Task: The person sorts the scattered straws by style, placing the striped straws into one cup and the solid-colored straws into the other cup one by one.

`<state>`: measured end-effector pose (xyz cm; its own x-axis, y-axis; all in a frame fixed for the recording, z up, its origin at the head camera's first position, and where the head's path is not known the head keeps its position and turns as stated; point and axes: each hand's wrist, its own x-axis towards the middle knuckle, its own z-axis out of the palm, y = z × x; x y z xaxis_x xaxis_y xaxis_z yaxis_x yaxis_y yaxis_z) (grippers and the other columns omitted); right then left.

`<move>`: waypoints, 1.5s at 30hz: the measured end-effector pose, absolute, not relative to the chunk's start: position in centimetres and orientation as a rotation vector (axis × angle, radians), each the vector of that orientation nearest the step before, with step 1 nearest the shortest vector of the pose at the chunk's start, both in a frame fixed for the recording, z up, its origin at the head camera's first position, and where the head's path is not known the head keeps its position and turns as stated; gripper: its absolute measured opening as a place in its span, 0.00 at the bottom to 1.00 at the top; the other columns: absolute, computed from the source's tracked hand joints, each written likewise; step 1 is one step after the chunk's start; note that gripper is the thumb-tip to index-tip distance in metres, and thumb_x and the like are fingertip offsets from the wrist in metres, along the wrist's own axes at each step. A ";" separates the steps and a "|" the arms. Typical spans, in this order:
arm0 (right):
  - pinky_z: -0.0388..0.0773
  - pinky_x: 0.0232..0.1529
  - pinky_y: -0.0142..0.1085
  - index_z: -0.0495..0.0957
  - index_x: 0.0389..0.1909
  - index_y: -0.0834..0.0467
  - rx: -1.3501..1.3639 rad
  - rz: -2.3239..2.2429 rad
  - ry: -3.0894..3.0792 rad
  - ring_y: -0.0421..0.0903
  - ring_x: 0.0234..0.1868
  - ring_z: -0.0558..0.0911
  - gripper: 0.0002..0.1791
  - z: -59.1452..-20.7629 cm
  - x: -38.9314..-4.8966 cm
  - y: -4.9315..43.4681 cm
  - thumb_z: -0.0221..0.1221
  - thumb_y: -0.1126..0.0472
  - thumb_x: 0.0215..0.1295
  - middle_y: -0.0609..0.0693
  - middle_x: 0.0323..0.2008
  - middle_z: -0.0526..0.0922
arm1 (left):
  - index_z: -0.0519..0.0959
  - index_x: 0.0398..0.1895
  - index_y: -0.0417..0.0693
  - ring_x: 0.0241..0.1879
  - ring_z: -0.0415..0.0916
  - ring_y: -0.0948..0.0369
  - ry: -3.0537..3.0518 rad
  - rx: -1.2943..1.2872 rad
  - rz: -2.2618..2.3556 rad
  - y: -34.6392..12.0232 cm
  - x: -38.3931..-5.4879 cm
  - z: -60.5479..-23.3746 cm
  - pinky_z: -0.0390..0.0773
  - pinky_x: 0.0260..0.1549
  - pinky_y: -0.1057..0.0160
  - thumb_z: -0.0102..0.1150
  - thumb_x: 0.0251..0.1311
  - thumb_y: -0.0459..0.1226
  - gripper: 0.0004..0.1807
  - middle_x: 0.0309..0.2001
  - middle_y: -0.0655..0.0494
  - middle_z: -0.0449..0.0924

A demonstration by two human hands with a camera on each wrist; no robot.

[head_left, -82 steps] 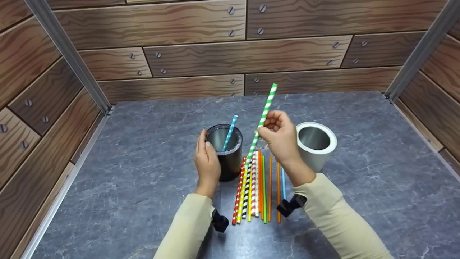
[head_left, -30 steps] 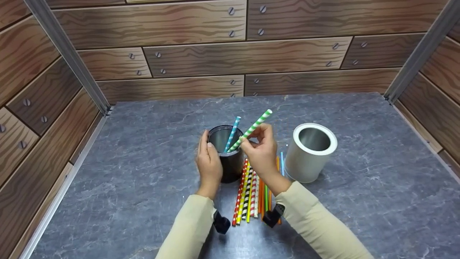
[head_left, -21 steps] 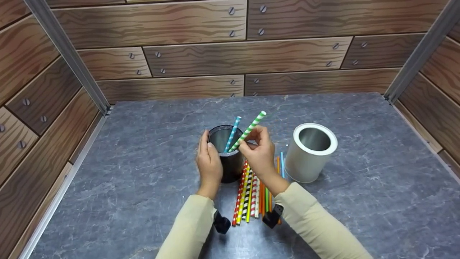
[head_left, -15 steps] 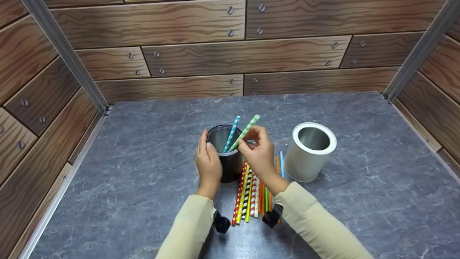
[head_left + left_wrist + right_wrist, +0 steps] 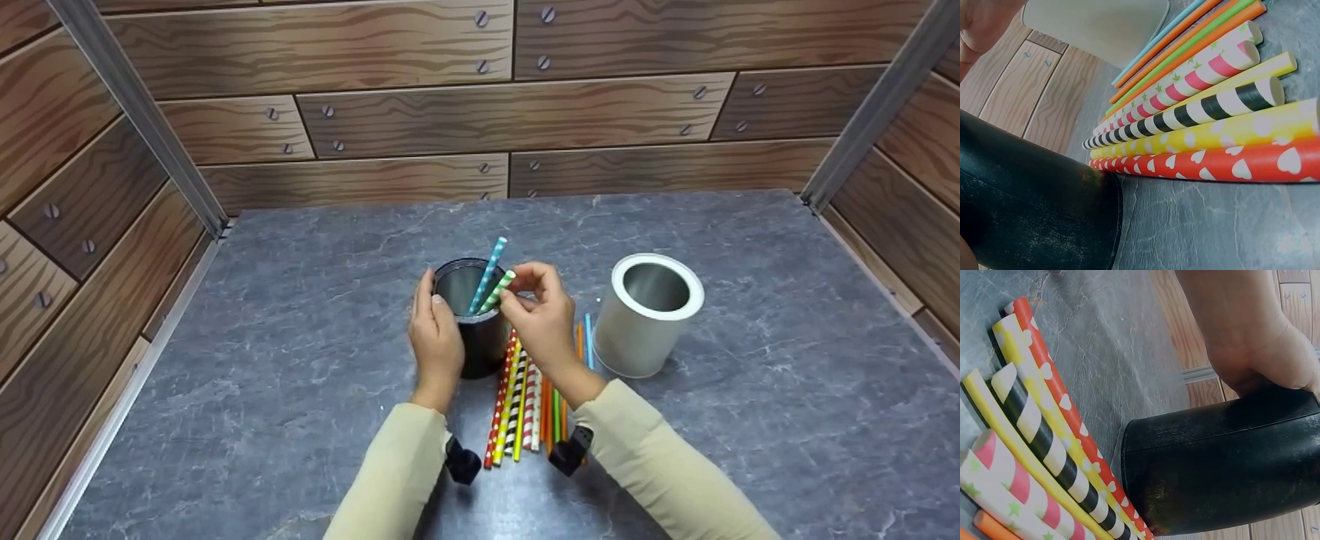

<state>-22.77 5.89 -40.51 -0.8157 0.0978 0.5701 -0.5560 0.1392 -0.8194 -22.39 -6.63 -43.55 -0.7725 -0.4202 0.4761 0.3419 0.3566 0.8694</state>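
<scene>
At the left, the left hand (image 5: 435,341) held the black can (image 5: 484,349) from its side, the fingers laid along the wall and the thumb in front, and neither hand nor can had shifted noticeably over the last second. Inside the can, the blue straw (image 5: 488,272) leaned to the right, its top well above the rim, much as before. The change was beside it: the green-striped straw (image 5: 498,291), which had stood taller than the blue one, had sunk into the same can until only a short end showed. That meant, as I judged it, that this second straw was all but placed, though its lower end was hidden. Below, the loose straws (image 5: 493,435) lay in a row on the bench (image 5: 300,300), the red one nearest the can's foot. The right hand (image 5: 544,311) had barely moved; its thumb and forefinger pinched the green-striped straw near the top, how tightly I could not tell. Farthest right, the white can (image 5: 637,341) stood upright, unmoved.
</scene>
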 end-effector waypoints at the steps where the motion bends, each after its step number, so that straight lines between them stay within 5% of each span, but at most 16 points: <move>1: 0.79 0.33 0.29 0.70 0.41 0.69 0.436 1.729 -1.919 0.45 0.37 0.79 0.14 -40.6 -22.7 6.0 0.57 0.76 0.52 0.59 0.34 0.77 | 0.65 0.63 0.35 0.64 0.61 0.49 -1.959 0.062 -1.476 -6.6 -22.4 -43.6 0.61 0.62 0.52 0.36 0.67 0.32 0.22 0.63 0.41 0.66; 14: 0.75 0.34 0.25 0.71 0.39 0.73 0.245 1.857 -1.951 0.36 0.33 0.76 0.14 -41.2 -22.1 8.3 0.59 0.76 0.50 0.55 0.31 0.77 | 0.64 0.64 0.35 0.64 0.61 0.50 -1.955 0.050 -1.500 -6.7 -22.5 -43.8 0.60 0.63 0.53 0.35 0.67 0.33 0.23 0.63 0.41 0.66; 25: 0.72 0.35 0.30 0.76 0.44 0.70 -0.057 1.641 -2.613 0.44 0.32 0.76 0.19 -44.2 -22.9 10.3 0.60 0.68 0.47 0.55 0.30 0.79 | 0.64 0.64 0.37 0.64 0.61 0.51 -1.948 0.052 -1.501 -6.6 -22.4 -43.8 0.61 0.62 0.53 0.36 0.67 0.32 0.23 0.63 0.43 0.67; 34: 0.75 0.45 0.44 0.71 0.54 0.70 -0.078 1.444 -2.941 0.53 0.43 0.78 0.29 -44.9 -23.2 11.2 0.62 0.60 0.51 0.62 0.43 0.80 | 0.64 0.65 0.38 0.64 0.60 0.52 -1.949 0.050 -1.508 -6.6 -22.3 -43.7 0.61 0.62 0.53 0.36 0.67 0.33 0.23 0.63 0.44 0.66; 45: 0.76 0.35 0.37 0.77 0.45 0.68 -0.089 1.384 -2.973 0.45 0.31 0.80 0.23 -45.8 -23.6 11.1 0.65 0.60 0.48 0.55 0.32 0.83 | 0.64 0.64 0.37 0.64 0.61 0.52 -1.940 0.048 -1.515 -6.6 -22.4 -43.8 0.61 0.62 0.53 0.35 0.67 0.33 0.23 0.63 0.43 0.66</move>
<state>-23.55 11.08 -45.77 -0.9889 -0.0094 -0.1485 0.1076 0.6442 -0.7573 -22.44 -6.65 -43.83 -0.7771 -0.4141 0.4740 0.3594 0.3263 0.8743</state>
